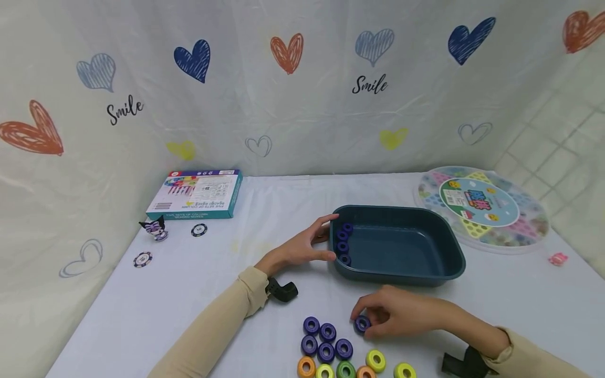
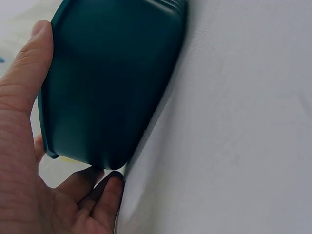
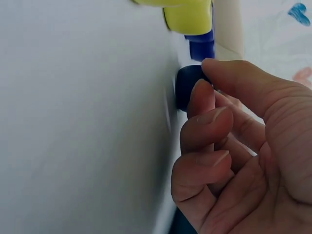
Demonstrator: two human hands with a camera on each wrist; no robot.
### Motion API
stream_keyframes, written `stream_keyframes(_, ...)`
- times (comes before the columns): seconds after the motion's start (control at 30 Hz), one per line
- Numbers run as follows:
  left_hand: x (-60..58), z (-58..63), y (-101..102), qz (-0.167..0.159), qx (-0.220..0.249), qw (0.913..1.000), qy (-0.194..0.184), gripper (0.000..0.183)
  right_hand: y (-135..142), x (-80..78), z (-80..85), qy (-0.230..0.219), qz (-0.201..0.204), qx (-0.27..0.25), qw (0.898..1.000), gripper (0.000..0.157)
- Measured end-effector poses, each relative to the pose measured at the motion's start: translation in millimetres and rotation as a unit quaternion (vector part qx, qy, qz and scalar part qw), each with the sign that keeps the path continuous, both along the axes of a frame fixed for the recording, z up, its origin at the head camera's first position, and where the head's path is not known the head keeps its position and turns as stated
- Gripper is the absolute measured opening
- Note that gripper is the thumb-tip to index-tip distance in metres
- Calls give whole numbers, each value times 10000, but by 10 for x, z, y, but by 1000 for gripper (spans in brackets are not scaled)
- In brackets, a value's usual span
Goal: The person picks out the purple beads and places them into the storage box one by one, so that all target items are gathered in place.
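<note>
A dark teal plastic basin stands in the middle of the table, with several purple rings lined along the inside of its left wall. My left hand grips that left end, thumb and fingers spread around its side; the left wrist view shows the thumb along the basin's wall. In front of the basin, my right hand pinches one purple ring between thumb and fingers, close over the cloth. The same ring looks dark blue in the right wrist view, partly covered by the fingertips.
Several loose purple rings lie at the front, beside orange, green and yellow rings. Behind stand a flat box on the left and a round game board on the right. Two poker chips and a small figure lie left.
</note>
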State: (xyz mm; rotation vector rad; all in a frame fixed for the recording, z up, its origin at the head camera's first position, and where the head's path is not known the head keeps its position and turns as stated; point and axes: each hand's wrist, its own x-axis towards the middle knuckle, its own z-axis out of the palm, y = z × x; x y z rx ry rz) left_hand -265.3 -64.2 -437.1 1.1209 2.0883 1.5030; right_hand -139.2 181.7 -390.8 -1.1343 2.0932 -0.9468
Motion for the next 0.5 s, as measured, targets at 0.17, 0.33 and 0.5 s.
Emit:
stream_keyframes(0.17,8,-5,0,8,-7,10000,-5,91,103,-15,-61,-486,-244,-6,9985,24)
stream_keyframes(0.33,15,2,0,6,-12,10000,-37,91,200,-29,-88,-765,-359,-22,9964,25)
stream_keyframes(0.5,18,14,-9,0,-6,10000,-39,90,275,-36,-100,-835,-379,-64,9958,25)
